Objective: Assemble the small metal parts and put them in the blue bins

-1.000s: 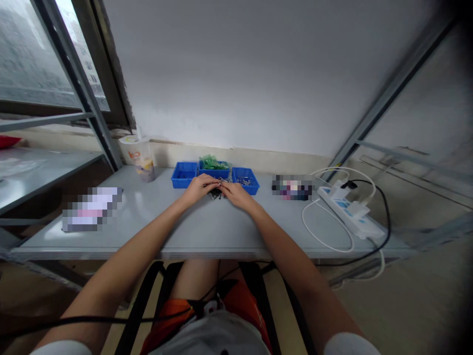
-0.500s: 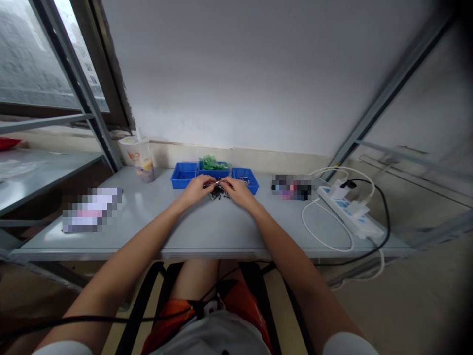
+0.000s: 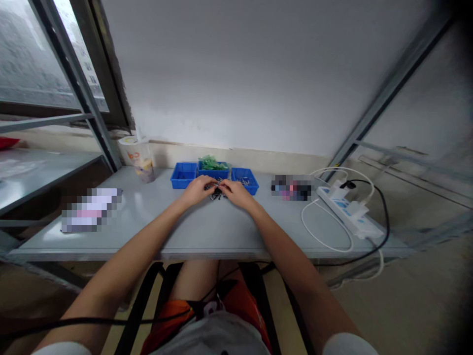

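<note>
A heap of small dark and silvery pieces that look like screws lies on the grey table. Over its left side is my left hand, fingers bent and thumb drawn in toward them. My right hand comes in from the other side, its fingertips pinched together just above the pieces. The fingertips of both hands nearly meet, and whatever they hold is too small to make out. Directly behind stand a left blue bin, a middle blue bin with green plastic packets, and a right blue bin containing small silvery pieces.
A lidded drink cup stands at the back left, with a blurred-out flat object in front of it. On the right are another blurred-out object and a white power strip with plugs and looping cables. A wall closes off the back.
My right fingertips have dropped slightly toward the heap. A small shiny piece that showed between my fingertips is no longer distinct. The bins stay where they were.
</note>
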Demonstrator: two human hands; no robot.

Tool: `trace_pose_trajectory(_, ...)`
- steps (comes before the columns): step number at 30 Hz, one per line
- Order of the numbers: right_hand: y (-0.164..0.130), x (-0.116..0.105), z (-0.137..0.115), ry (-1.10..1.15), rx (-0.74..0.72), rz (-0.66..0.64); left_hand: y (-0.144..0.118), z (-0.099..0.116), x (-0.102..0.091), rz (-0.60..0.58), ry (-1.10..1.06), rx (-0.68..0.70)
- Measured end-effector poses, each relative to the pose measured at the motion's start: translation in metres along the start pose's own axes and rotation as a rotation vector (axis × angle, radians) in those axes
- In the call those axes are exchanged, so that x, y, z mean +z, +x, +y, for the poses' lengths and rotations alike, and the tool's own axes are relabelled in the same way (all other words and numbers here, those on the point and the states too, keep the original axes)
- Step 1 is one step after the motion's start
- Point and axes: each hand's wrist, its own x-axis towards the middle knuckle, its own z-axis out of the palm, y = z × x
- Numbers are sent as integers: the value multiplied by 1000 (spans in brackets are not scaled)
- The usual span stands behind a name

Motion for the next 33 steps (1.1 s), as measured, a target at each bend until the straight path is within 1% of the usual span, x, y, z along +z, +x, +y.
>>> trace_pose_trajectory(5,0,0,2,9,-18,27,0,0,-1,-6,8,21)
trace_pose_trajectory(9,0,-1,0,12,-18,32,0,2,-1,11,7,33)
trace_pose_trajectory(18,0,1,1,7,-44,26,0,4,-2,38,-60,78)
trace_pose_trajectory(26,0,-1,-1,-2,-9,19,0,3,-1,46,-90,13)
trace_pose_trajectory(33,1,-2,-2,-27,43,26,1,3,-1,25,-82,-41)
